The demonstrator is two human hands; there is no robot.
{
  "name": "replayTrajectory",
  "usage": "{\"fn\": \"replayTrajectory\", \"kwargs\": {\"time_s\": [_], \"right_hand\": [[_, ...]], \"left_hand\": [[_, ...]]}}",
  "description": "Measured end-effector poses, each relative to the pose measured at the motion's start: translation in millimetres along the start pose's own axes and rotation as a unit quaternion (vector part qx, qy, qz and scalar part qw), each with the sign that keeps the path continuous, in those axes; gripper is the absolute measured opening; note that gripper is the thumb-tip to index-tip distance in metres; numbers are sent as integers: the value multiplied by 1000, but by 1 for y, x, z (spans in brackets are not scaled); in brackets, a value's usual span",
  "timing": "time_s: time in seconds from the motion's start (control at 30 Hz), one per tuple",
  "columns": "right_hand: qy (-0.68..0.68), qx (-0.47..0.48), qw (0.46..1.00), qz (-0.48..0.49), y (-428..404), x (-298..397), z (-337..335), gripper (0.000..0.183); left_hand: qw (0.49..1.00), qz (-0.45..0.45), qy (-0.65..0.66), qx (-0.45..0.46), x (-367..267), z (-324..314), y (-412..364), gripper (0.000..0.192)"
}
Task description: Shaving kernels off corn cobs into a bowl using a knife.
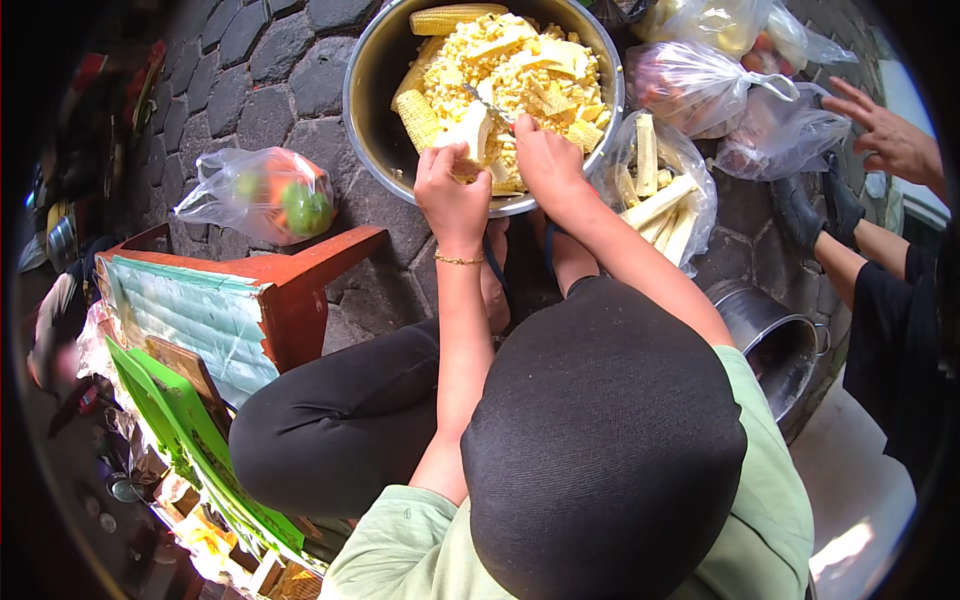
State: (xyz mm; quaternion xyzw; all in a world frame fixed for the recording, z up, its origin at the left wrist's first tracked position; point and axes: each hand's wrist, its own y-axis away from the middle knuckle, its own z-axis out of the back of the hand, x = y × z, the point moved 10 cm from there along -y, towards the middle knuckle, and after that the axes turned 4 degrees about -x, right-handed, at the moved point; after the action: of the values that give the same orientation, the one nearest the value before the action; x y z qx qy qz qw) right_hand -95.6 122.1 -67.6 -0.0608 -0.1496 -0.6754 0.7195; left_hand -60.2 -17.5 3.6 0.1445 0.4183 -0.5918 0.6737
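Observation:
A large metal bowl (363, 142) holds a heap of cut corn kernels (517, 64), with whole peeled cobs (417, 118) along its left and upper sides. Over the near rim, my left hand (452, 187) grips a pale, partly cut corn cob (475, 129). My right hand (549, 156) holds a knife (484, 103), its blade lying at the cob's upper end and pointing up and left. Its handle is mostly hidden by my fingers. Right of the bowl, a clear plastic bag (703, 199) holds several stripped cobs (661, 201).
A bag of green and orange produce (270, 196) lies left, by a red wooden stool (300, 300) and green boards (202, 442). Several tied bags (690, 82) sit upper right. Another person's hand (885, 131) and feet are at right, near a metal pot (772, 345).

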Motion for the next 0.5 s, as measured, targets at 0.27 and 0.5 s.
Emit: {"fn": "replayTrajectory", "kwargs": {"time_s": [0.27, 0.5], "right_hand": [[47, 15, 998, -26, 16, -7, -4, 17], [38, -5, 999, -36, -6, -4, -5, 17]], "left_hand": [[999, 39, -1, 4, 9, -1, 2, 27], [999, 30, 9, -7, 5, -3, 1, 28]]}}
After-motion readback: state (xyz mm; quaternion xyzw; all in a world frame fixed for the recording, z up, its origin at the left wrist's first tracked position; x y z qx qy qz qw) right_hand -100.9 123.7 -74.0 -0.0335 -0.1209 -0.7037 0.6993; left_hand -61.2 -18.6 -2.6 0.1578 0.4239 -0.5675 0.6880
